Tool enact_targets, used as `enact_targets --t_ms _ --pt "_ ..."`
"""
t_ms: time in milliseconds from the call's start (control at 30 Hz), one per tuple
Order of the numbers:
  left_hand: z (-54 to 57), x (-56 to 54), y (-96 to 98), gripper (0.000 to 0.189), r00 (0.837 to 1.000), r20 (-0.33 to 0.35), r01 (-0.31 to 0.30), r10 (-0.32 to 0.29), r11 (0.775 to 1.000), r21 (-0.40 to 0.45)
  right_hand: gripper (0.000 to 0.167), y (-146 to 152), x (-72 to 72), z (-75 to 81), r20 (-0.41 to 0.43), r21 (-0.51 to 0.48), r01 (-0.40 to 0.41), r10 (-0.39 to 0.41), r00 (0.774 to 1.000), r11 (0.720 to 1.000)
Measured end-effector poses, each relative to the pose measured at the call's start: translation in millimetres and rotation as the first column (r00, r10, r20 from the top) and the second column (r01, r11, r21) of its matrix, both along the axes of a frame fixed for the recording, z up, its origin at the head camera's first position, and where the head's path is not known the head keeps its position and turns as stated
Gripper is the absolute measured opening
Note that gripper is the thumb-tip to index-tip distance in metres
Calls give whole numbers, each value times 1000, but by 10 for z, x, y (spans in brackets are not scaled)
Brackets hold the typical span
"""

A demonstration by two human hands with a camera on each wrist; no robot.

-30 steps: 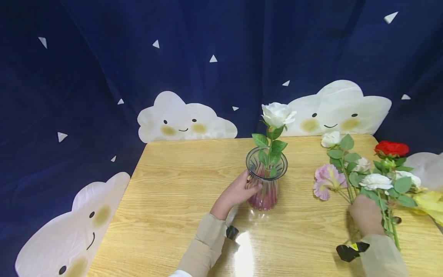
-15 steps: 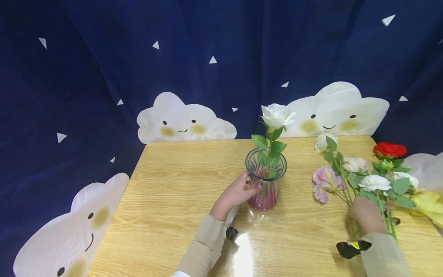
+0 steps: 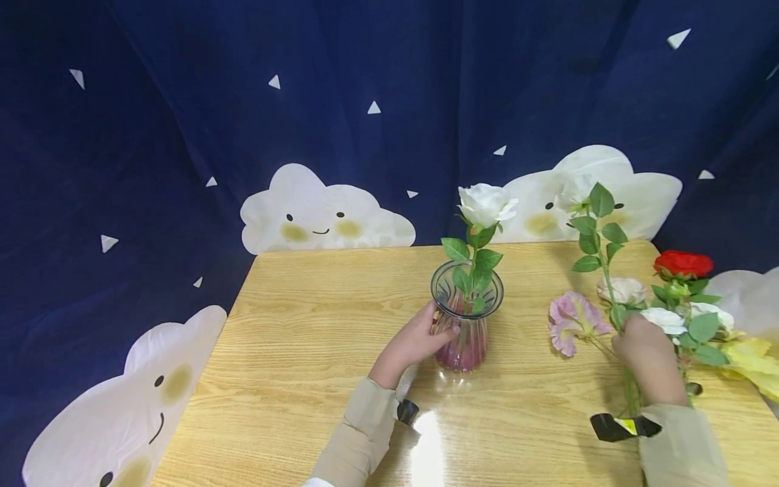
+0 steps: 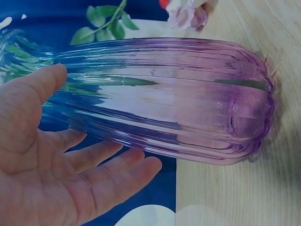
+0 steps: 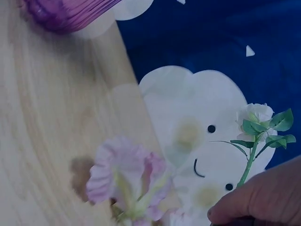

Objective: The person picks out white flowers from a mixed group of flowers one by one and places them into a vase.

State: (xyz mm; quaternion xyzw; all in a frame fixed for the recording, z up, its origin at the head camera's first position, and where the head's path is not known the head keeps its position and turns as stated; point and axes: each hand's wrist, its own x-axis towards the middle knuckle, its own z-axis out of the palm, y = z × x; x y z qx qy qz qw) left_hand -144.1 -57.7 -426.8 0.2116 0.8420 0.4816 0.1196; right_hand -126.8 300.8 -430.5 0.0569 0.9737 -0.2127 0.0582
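A clear ribbed glass vase (image 3: 465,345), bluish at the rim and pink below, stands on the table with one white rose (image 3: 487,205) in it. My left hand (image 3: 416,340) rests at the vase's left side. In the left wrist view, the thumb lies on the glass and the fingers (image 4: 124,183) are spread, fairly straight, along its lower edge. My right hand (image 3: 648,355) grips the green stem of a white flower (image 3: 575,194), held upright above the other flowers. The right wrist view shows that flower's head (image 5: 256,117) beyond the thumb; the fingers are mostly hidden.
Around the right hand lie a pink ruffled flower (image 3: 575,321), a pale rose (image 3: 622,291), a red flower (image 3: 684,263) and a yellow one (image 3: 754,362), with more white blooms. The wooden table (image 3: 304,338) meets a dark blue curtain (image 3: 365,40) with cloud shapes.
My right hand has taken a white flower up from the pile; its head has risen from the table to in front of the cloud. The left hand and vase stay put.
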Motion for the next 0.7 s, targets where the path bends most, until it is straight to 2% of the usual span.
enact_targets --t_ms 100,267,367,500,700 --pt "-13 -2 1 65 1000 7 -7 7 1000 -10 26 -73 -15 91 -20 3 9 -9 1000 1000" --pt "-7 2 4 66 1000 6 -4 4 1000 -2 11 -139 -45 222 -56 -7 25 -25 998 1000" --pt "-14 5 3 67 1000 10 -8 8 1000 -3 24 -184 -48 285 -89 -30 42 -45 995 999" --pt "-19 7 4 67 1000 14 -13 13 1000 -1 27 -263 -37 361 -137 -65 61 -70 988 996" --pt "-4 6 3 66 1000 7 -8 7 1000 2 23 -353 -39 447 -282 -85 67 -88 955 994"
